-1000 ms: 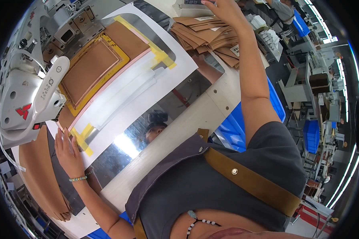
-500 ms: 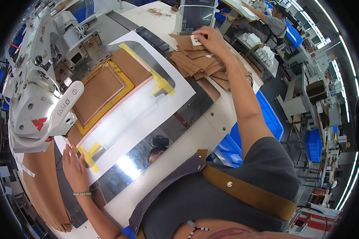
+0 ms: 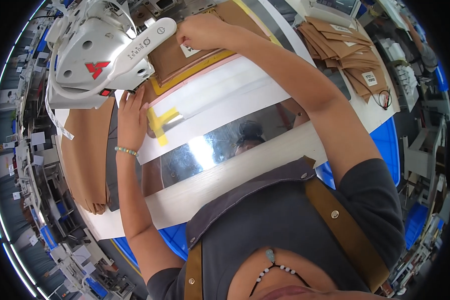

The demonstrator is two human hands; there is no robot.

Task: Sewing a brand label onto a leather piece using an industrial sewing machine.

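Observation:
My left hand (image 3: 131, 112) lies flat at the near left corner of a white template sheet (image 3: 225, 107), fingers stretched out and close to the sewing machine head (image 3: 100, 60). My right hand (image 3: 202, 34) is closed over the brown panel (image 3: 167, 57) inside the yellow frame (image 3: 197, 70). From under its curled fingertips shows a white label (image 3: 189, 50). Whether a loose brown piece carries that label I cannot tell. Yellow tape (image 3: 161, 122) crosses the template's near left corner.
Fanned brown pieces (image 3: 330, 42), some with white labels, lie at the far right beside a control screen (image 3: 342, 5). Long brown sheets (image 3: 87, 155) hang at the left table edge. Blue bins (image 3: 387, 142) stand below the table. A co-worker (image 3: 427, 57) is at the far right.
My right hand has moved left from the brown stack to the framed panel, a white label at its fingers. My left hand stays at the template's corner. The view has shifted.

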